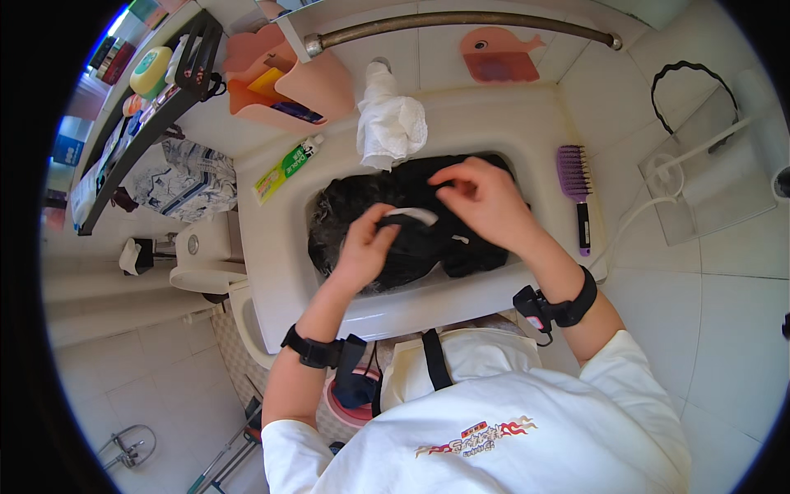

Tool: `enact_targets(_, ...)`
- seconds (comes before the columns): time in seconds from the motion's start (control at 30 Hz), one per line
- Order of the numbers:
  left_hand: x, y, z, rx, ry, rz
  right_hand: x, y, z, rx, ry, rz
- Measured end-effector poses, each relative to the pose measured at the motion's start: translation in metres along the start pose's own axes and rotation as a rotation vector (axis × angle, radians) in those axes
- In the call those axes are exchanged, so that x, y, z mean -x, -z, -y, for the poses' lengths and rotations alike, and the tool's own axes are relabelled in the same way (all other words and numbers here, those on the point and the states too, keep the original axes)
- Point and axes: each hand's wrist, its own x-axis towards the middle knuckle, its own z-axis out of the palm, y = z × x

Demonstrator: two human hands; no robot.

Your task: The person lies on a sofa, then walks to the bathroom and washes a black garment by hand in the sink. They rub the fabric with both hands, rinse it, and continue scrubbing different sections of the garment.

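Observation:
Black wet clothing (476, 262) lies bunched in the white washbasin (280, 235), with some water showing at its left side. My left hand (362, 251) is closed on a fold of the black garment, where a curved white strip (414, 216) stands out. To its right, my right hand (490, 202) hovers over the clothing. Its fingers are bent, with a gap between thumb and forefinger, and I see nothing held there. A small white tag (460, 240) shows on the black fabric between the hands.
A white cloth (393, 128) covers the tap behind the clothing. On the basin's left rim lies a green-and-yellow tube (286, 169); a purple hairbrush (575, 198) rests on the right rim. A pink holder (288, 86) hangs behind. Below stands a pink bucket (346, 410).

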Motion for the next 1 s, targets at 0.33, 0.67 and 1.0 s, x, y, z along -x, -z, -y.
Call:
enact_targets(0.33,0.026,0.078,0.001,0.03,0.145,-0.175,0.019,-0.039,-0.144,0.721,-0.018,0.161)
enact_targets(0.67,0.006,-0.016,0.007,0.033,-0.105,-0.136,-0.009,-0.049,-0.007,-0.286,0.023,0.231)
enact_targets(1.0,0.036,0.027,-0.099,0.424,-0.118,-0.183,-0.016,-0.061,-0.052,-0.14,0.231,0.339)
